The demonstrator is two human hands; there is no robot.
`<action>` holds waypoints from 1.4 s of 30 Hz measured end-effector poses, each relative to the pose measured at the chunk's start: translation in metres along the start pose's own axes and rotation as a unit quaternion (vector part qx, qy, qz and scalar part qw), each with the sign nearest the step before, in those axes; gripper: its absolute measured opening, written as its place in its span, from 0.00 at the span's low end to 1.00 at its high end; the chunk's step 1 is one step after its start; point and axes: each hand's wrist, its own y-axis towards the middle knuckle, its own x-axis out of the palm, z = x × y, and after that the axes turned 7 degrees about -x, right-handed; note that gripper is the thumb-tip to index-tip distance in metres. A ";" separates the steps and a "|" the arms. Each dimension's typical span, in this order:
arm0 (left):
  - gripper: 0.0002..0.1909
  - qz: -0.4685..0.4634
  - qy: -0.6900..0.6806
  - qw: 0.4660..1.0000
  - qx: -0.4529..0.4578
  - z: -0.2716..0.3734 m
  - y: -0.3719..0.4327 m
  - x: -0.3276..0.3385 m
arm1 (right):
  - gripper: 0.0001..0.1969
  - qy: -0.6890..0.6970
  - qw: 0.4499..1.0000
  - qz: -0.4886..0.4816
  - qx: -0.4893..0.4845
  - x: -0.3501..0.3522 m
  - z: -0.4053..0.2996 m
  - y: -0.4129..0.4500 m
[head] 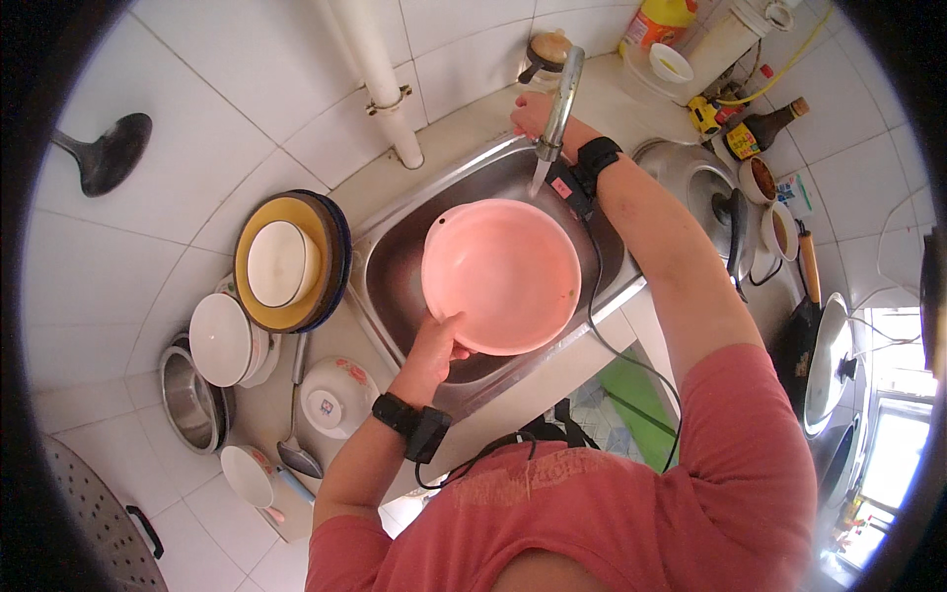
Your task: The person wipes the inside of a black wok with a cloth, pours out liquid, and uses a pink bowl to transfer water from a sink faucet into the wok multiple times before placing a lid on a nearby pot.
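Observation:
A pink plastic basin [503,274] is held over the stainless steel sink [392,285] by my left hand [440,344], its thumb over the rim and its fingers below. Water runs from the metal faucet [566,96] just beyond the basin's far rim. My right hand [534,115] is behind the faucet at the sink's back edge, its fingers curled; the faucet partly hides it, and whether it grips a handle cannot be seen. Both wrists wear black bands with cabled devices.
Left of the sink stand stacked plates [329,259], white bowls [220,340], metal bowls [192,399], an upturned bowl [336,396] and a metal spatula [296,436]. At right are a lidded pot [684,177], a sauce bottle [762,129] and a wok [795,351]. A cable hangs across the sink's right side.

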 end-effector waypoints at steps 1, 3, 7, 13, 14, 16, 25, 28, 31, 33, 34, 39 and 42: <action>0.20 -0.015 0.008 1.000 0.000 0.001 0.001 0.001 | 0.16 0.000 1.000 0.000 -0.001 0.003 0.003 0.000; 0.19 -0.007 0.001 1.000 0.011 0.004 0.000 0.008 | 0.19 -0.020 0.997 0.049 -0.055 0.008 0.008 -0.004; 0.17 0.020 -0.011 1.000 0.012 0.010 0.000 0.020 | 0.10 0.145 0.986 0.042 -0.071 0.010 0.008 -0.030; 0.16 -0.013 -0.022 1.000 0.005 0.014 0.005 0.027 | 0.23 -0.048 0.997 -0.052 0.017 0.011 0.037 -0.097; 0.16 -0.014 -0.021 1.000 0.005 0.013 0.007 0.024 | 0.24 -0.084 0.996 -0.018 0.010 0.019 0.044 -0.114; 0.14 -0.024 -0.033 0.999 0.014 0.013 0.008 0.021 | 0.26 -0.122 0.992 0.024 0.008 0.033 0.050 -0.148; 0.07 -0.024 -0.097 0.994 0.042 0.015 0.006 0.039 | 0.22 0.427 0.897 0.031 0.112 0.063 0.032 -0.238; 0.12 0.000 -0.027 0.998 0.061 0.009 0.024 0.013 | 0.23 0.264 0.961 0.054 0.057 0.055 0.012 -0.236; 0.13 -0.006 -0.015 0.998 0.062 0.009 0.027 0.021 | 0.23 0.134 0.986 0.091 0.046 0.086 0.061 -0.217; 0.12 0.008 -0.015 0.997 0.081 0.008 0.032 0.022 | 0.23 0.138 0.980 0.115 0.092 0.081 0.050 -0.221; 0.11 0.005 -0.008 0.996 0.084 0.006 0.032 0.021 | 0.22 0.176 0.965 0.123 0.151 0.079 0.040 -0.226; 0.12 -0.008 0.026 0.997 0.069 0.006 0.037 0.005 | 0.21 0.192 0.959 0.156 0.140 0.086 0.032 -0.231; 0.12 0.003 0.024 0.998 0.064 0.008 0.035 0.003 | 0.21 0.198 0.958 0.150 0.142 0.090 0.033 -0.227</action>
